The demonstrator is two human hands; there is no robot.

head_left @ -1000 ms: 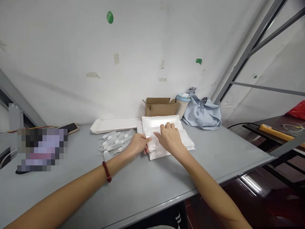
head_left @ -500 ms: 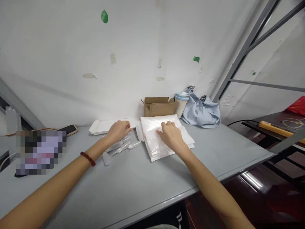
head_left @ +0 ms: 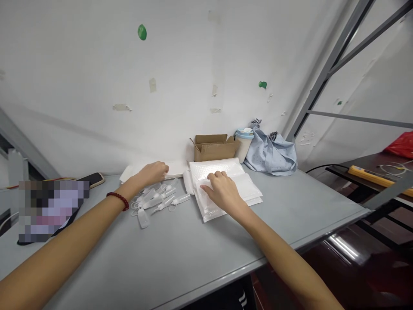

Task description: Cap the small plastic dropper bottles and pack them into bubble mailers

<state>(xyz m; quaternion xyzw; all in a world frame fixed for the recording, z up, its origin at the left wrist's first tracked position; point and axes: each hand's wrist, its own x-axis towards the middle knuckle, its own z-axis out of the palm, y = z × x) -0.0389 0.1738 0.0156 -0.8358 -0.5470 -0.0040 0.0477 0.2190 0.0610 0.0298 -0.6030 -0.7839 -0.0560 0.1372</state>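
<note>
My left hand [head_left: 152,173] reaches over a flat white stack [head_left: 180,167] by the wall. Its fingers are curled closed, and what they may hold is hidden. Just below that wrist lies a pile of small clear plastic squeeze bottles [head_left: 149,199] with thin nozzles and loop caps. My right hand [head_left: 222,189] rests on white bubble mailers [head_left: 237,183], its thumb apart from the bent fingers and nothing visibly held. A rolled or folded white piece [head_left: 188,182] sits at the left edge of the mailers.
Behind the mailers stand an open cardboard box [head_left: 214,150], a lidded cup [head_left: 244,144] and a light blue cloth bag [head_left: 272,155]. At left lie a phone [head_left: 92,178] and a blurred-out item [head_left: 53,211]. Grey metal posts [head_left: 309,99] rise at right.
My left hand has drawn back a little to the left, uncovering more of the bottles. The right hand has shifted slightly left on the mailers. The view has tilted up slightly.
</note>
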